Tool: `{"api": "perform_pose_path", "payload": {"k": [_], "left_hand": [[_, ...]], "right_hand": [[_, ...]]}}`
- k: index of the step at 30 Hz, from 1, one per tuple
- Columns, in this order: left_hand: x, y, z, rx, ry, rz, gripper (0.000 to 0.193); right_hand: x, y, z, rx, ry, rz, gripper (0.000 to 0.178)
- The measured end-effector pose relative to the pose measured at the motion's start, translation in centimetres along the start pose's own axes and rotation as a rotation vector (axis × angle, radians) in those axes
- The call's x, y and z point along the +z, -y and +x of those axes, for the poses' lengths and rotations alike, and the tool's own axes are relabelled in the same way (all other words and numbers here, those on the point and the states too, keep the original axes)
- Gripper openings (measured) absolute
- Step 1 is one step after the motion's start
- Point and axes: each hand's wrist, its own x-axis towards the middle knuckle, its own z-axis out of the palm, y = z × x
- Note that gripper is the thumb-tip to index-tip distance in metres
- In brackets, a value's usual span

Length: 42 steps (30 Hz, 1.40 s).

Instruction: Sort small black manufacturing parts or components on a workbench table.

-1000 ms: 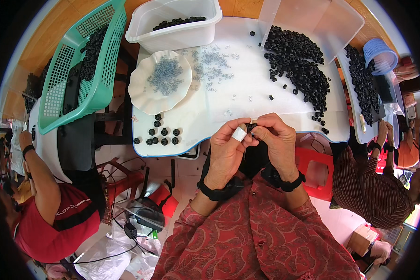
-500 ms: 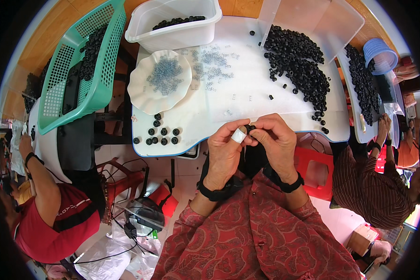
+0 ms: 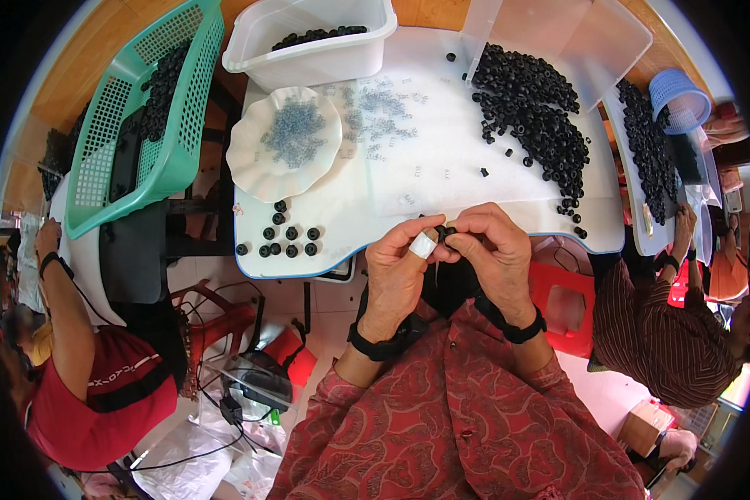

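Note:
Just off the table's near edge, my left hand (image 3: 394, 267) and my right hand (image 3: 500, 258) meet fingertip to fingertip. Each is closed in a pinch on a small round black part (image 3: 441, 232), largely covered by the fingers; whether it is one piece or two I cannot tell. White tape (image 3: 422, 245) wraps my left thumb. Left of my hands, several black knob-like parts (image 3: 292, 250) stand in loose rows on the white table (image 3: 367, 196). Behind them, a scalloped white plate (image 3: 246, 171) holds tiny clear bluish pieces (image 3: 296, 133), with more scattered beside it.
A large heap of black parts (image 3: 533, 125) spreads over the table's right side, by a clear plastic bin (image 3: 567, 42). A white tub (image 3: 325, 67) stands behind the plate. Left is a green basket (image 3: 187, 142). Co-workers sit at both sides; a red stool (image 3: 565, 308) is right.
My left hand has shifted slightly left, and more of the black part shows between the fingertips. My right hand has barely moved. The co-worker's hand at left has risen a little.

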Motion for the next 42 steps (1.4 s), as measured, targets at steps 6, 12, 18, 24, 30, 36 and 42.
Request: {"api": "perform_pose_path", "payload": {"k": [6,12,18,24,30,36,42], "left_hand": [[0.1,-0.2,0.0,0.012,0.013,0.024,0.021],[0.1,-0.1,0.0,0.038,-0.002,0.025,0.023],[0.0,0.0,0.1,0.029,0.017,-0.017,0.021],[-0.2,0.0,0.1,0.031,0.014,-0.026,0.021],[-0.6,0.0,0.0,0.006,-0.023,-0.011,0.022],[-0.9,-0.2,-0.2,0.003,-0.054,0.075,0.022],[-0.7,-0.1,-0.4,-0.010,-0.116,0.112,0.022]], "right_hand": [[0.0,0.4,0.0,0.010,0.004,0.017,0.010],[0.0,0.4,0.1,0.007,0.006,0.022,0.011],[0.0,0.5,0.2,0.017,0.012,0.033,0.012],[0.0,0.8,0.4,0.028,0.027,0.015,0.013],[0.2,0.5,0.5,0.003,0.044,-0.095,0.016],[0.3,0.6,0.6,-0.023,0.063,-0.173,0.017],[0.4,0.6,0.5,-0.032,0.066,-0.230,0.017]]}}
